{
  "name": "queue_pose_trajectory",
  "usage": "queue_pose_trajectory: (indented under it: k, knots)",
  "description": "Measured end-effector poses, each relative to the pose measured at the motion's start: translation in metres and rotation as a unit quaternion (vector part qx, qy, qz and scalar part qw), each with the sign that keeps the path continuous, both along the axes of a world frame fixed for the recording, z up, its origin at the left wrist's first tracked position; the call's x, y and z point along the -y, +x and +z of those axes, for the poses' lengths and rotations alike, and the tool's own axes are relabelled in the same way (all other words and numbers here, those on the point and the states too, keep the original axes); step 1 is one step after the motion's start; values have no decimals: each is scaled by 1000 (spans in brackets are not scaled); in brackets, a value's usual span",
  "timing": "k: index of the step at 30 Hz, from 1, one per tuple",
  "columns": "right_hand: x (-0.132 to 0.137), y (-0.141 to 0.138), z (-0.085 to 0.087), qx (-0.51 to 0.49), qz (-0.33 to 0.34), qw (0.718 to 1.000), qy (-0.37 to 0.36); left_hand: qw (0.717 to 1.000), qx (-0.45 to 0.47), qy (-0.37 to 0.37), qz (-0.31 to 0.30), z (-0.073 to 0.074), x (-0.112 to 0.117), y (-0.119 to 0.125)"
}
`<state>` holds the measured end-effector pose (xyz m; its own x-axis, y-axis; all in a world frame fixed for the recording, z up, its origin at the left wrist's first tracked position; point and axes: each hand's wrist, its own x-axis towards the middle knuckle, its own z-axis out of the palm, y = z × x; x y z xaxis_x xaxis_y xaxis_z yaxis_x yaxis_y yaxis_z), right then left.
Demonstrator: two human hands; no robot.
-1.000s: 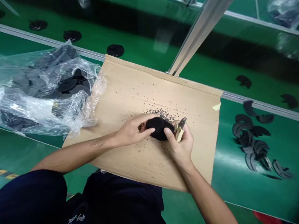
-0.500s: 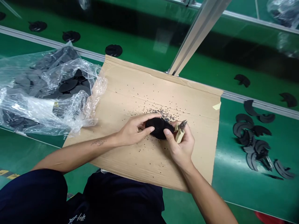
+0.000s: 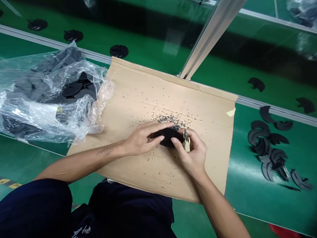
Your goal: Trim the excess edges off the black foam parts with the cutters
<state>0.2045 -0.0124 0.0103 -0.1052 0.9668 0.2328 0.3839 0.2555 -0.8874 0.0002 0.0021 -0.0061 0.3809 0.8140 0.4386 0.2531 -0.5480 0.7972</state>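
A flat, rounded black plastic part (image 3: 169, 137) is held level between both hands above the cardboard sheet (image 3: 138, 168). My left hand (image 3: 142, 138) is closed on its left side, thumb on top and index finger along the far edge. The right thumb and fingers of my right hand (image 3: 192, 150) pinch its other side. That same hand keeps a pair of nippers (image 3: 187, 141) with cream handles tucked in the palm, jaws pointing away from me. Small black plastic trimmings (image 3: 170, 119) lie scattered around the part, thickest just beyond it.
A clear plastic bag (image 3: 42, 112) full of black discs lies to the left. Curved black parts (image 3: 268, 148) are heaped on the green table (image 3: 247, 201) at right. A metal post (image 3: 210, 39) rises behind the cardboard. Black discs (image 3: 119, 51) sit beyond the rail.
The black part has been turned in my hands and now shows a plain, flat face. In my right hand the nippers have swung from pointing right to pointing away.
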Motion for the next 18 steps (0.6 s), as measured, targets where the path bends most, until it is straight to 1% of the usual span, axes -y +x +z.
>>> queue_pose_trajectory:
  k: [3, 7, 9, 12, 15, 18]
  knots:
    - [-1, 1, 0, 17, 1, 1000, 18, 1000, -13, 16, -5, 1, 0, -1]
    - [-3, 2, 2, 27, 28, 999, 31, 999, -21, 43, -16, 1, 1, 0]
    - [-3, 2, 3, 33, 40, 998, 40, 999, -14, 33, -12, 0, 1, 1]
    - [-1, 1, 3, 21, 46, 996, 68, 1000, 27, -3, -4, 1, 0, 0]
    - [1, -1, 1, 4, 52, 992, 115, 997, 78, -15, 10, 3, -1, 0]
    - [3, -2, -3, -2, 51, 986, 161, 993, 108, -29, 24, 5, 0, 1]
